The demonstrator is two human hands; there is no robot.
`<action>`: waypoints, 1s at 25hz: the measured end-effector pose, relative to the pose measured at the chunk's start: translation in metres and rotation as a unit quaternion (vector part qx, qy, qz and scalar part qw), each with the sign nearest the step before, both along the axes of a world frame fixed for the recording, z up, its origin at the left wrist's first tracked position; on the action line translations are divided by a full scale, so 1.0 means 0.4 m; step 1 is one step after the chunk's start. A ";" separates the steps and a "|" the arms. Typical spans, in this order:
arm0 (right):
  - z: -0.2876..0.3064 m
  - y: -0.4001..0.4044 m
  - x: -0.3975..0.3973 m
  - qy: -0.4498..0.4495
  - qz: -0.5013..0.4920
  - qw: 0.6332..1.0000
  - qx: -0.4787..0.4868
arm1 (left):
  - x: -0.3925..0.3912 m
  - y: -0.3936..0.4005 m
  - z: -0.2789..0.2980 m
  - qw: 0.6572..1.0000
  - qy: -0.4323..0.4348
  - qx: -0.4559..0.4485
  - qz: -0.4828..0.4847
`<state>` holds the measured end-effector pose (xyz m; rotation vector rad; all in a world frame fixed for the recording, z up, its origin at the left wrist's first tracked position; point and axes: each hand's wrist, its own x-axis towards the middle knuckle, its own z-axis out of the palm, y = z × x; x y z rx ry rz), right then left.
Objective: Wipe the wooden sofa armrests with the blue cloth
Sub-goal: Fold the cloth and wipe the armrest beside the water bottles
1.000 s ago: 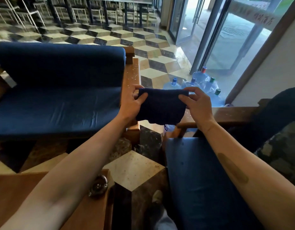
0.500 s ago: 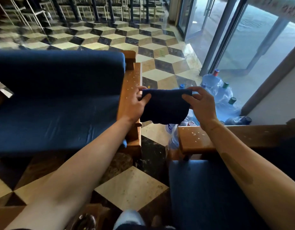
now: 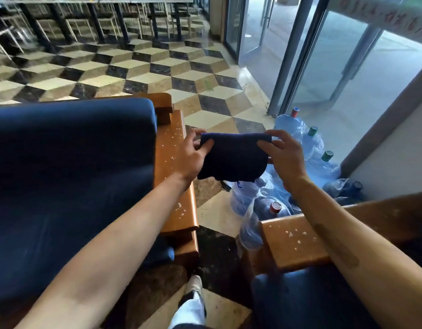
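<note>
both hands, left hand point(image 3: 189, 157) and right hand point(image 3: 284, 157), still pinch the blue cloth point(image 3: 232, 159) taut in the air beside the crumb-speckled left armrest point(image 3: 174, 186) (the view has stepped closer), so wiping looks imminent.

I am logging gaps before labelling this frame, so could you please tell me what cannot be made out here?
All in the head view:
- Right armrest: its far stretch hidden under the right forearm.
- Left armrest: partly covered by the left hand.
- Blue cloth: its back face is turned away.
- Water bottles: several hidden behind cloth and right hand.
- Red lettering, top right: blurred, cut off.
</note>
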<state>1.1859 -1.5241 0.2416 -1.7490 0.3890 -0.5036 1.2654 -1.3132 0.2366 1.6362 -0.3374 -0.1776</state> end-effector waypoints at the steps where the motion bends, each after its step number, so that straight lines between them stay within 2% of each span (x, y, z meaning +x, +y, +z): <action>1: 0.001 -0.003 0.044 0.005 -0.012 1.000 -0.001 | 0.053 -0.007 0.005 1.000 -0.005 0.010 -0.004; 4: 0.014 -0.016 0.146 0.013 -0.048 0.999 0.006 | 0.186 -0.036 0.027 0.999 -0.020 0.026 -0.030; 7: 0.017 -0.040 0.235 0.013 -0.075 0.997 0.008 | 0.291 -0.071 0.037 0.998 0.000 0.021 -0.054; 14: 0.006 -0.115 0.322 0.012 -0.093 0.996 0.012 | 0.401 -0.156 0.019 0.996 0.030 0.004 -0.085; 20: 0.020 -0.194 0.282 0.003 -0.121 0.993 0.002 | 0.399 -0.260 0.031 0.995 0.009 0.009 -0.099; 25: 0.038 -0.304 0.135 -0.016 -0.199 0.980 -0.007 | 0.331 -0.438 0.021 0.986 -0.003 0.012 -0.169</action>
